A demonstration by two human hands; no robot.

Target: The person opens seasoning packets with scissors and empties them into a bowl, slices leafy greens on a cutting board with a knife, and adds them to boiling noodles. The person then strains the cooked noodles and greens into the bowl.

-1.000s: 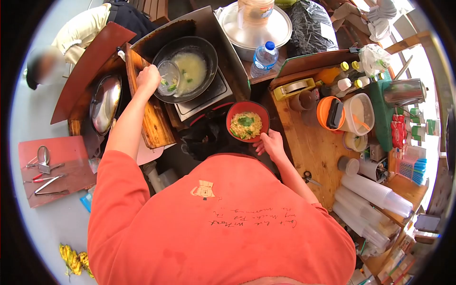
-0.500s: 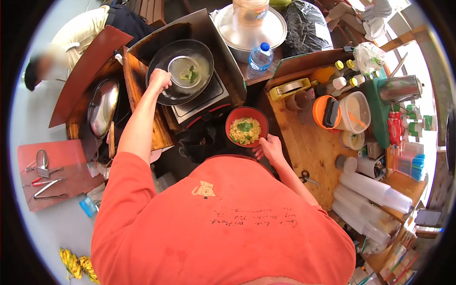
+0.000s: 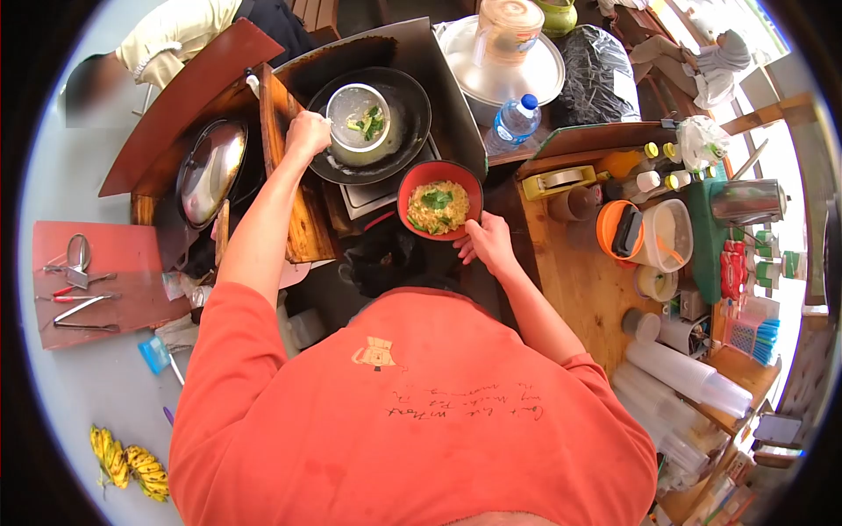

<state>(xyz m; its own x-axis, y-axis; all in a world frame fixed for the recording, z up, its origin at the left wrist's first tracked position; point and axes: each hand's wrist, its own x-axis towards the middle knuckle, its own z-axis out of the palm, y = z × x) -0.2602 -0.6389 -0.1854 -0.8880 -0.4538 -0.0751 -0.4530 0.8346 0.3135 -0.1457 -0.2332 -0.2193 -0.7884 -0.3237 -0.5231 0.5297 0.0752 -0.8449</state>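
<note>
My left hand [image 3: 309, 136] is closed round the handle of a round strainer [image 3: 359, 117] that has wilted green leaves [image 3: 372, 123] in it. The strainer is over a black wok [image 3: 410, 110], which holds some liquid and sits on a stove [image 3: 361, 200]. My right hand [image 3: 488, 241] grips the rim of a red bowl [image 3: 404, 195] with a dark outside. Yellow noodles [image 3: 449, 210] with green leaves on top fill the bowl. It is held up just in front of the wok, close to its near edge.
A water bottle [image 3: 516, 123] stands behind the stove's metal screen. On the wooden counter [image 3: 561, 272] at right are sauce bottles, tubs and stacked plastic cups [image 3: 684, 373]. A red board [image 3: 96, 263] with tongs lies at left. Another person [image 3: 175, 39] is at upper left.
My left hand has raised the strainer out of the wok's liquid. My right hand has brought the bowl of noodles nearer to the wok. The view has shifted a little.
</note>
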